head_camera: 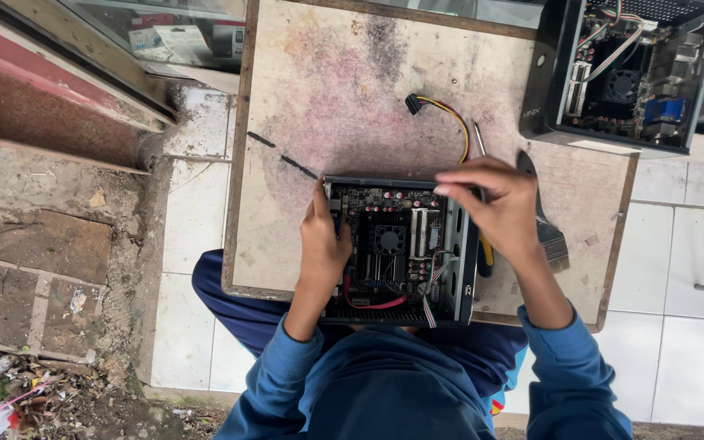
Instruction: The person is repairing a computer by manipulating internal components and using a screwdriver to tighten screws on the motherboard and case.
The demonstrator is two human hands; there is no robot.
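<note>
Overhead view of a person seated at a worn wooden board, both forearms in blue sleeves reaching forward. An open small computer case lies on the near part of the board, its circuit board and a small fan exposed; a red cable loops along its near edge. The case's near rim is partly cut off from sight by the person's body, and its left wall is hidden under the left hand.

The left hand rests on the left edge of the case, fingers pointing away from the body and laid nearly flat, thumb along the rim; it steadies the case but whether it grips the wall cannot be told. The right hand hovers over the case's far right corner, wrist bent, fingers curled together and pointing left. Whether the fingertips pinch anything cannot be made out, since the palm faces down.

Behind the right hand, a screwdriver shows only its metal shaft and a trace of yellow handle near the case's right side. A paintbrush lies just beside the wrist, partly covered. A yellow, red and black wire with a black plug curves across the board. A second open case stands at the far right corner, cut by the frame's edge.
</note>
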